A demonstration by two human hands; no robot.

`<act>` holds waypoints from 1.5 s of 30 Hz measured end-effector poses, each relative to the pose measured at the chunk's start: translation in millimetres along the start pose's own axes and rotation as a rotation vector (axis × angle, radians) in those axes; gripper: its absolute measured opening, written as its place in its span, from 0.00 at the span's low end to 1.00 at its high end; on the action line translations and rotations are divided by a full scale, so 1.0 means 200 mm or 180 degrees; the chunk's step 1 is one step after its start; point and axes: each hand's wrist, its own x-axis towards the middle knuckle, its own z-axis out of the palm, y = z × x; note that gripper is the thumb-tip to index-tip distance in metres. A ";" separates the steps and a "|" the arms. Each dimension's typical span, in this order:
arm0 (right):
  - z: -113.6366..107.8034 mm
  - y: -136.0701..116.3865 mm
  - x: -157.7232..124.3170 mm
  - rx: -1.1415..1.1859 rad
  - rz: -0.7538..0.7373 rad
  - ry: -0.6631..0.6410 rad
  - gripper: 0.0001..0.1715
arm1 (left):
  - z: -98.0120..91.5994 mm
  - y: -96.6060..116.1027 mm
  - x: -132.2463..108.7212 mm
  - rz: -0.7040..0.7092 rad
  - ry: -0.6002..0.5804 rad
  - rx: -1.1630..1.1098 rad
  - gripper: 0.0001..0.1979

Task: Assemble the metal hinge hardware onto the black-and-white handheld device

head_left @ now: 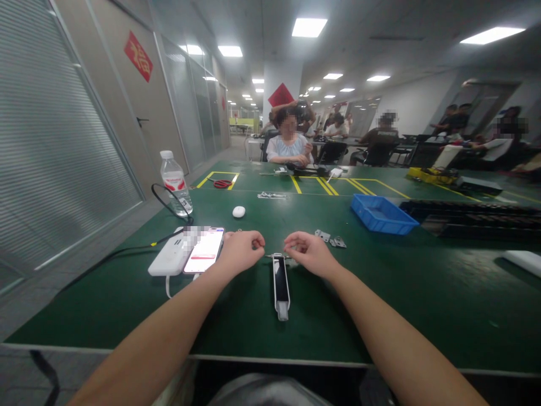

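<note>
We have the slim device (280, 285) lying lengthwise on the green table (236, 332), its top end just below and between our hands, its blunt end pointing at the near edge. Some green surface separates that end from the table's pale trim; a broader stretch runs rightward, below the blue tray (384, 215). Our left hand (245, 251) has less room, right beside the phone (204, 251) and white power bank (167, 256). Our right hand (311, 255) is by a thin metal piece (291, 261), near flat brackets (330, 238). Both hands curl their fingers towards the thumbs; we cannot tell whether either pinches anything. The device has a glossy black face and pale rim. Beyond sit a rounded white case (239, 212) and a transparent bottle (174, 183); the tray is open-topped.
</note>
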 end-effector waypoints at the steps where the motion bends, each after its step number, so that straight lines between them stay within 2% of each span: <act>1: -0.01 0.00 0.00 -0.0180 -0.0056 -0.0026 0.10 | 0.00 -0.02 0.01 -0.0050 -0.0069 0.0063 0.08; 5: -0.02 0.00 -0.01 -0.0711 -0.0309 -0.0342 0.10 | 0.01 -0.06 0.02 -0.0109 -0.0267 0.0219 0.09; 10: -0.04 0.01 -0.01 -0.1159 -0.0418 -0.0535 0.11 | 0.02 -0.06 0.02 -0.0061 -0.0444 0.0176 0.09; 19: -0.05 0.01 -0.01 -0.1115 -0.0210 -0.0659 0.04 | 0.01 -0.01 0.01 -0.0079 -0.0669 -0.0038 0.08; 27: -0.05 0.01 -0.01 -0.1064 -0.0222 -0.0648 0.04 | 0.01 -0.02 0.01 -0.0100 -0.0863 -0.0318 0.09; 45: -0.04 0.03 -0.01 -0.0968 -0.0233 -0.0634 0.03 | 0.02 -0.01 0.01 -0.0034 -0.0856 -0.0178 0.09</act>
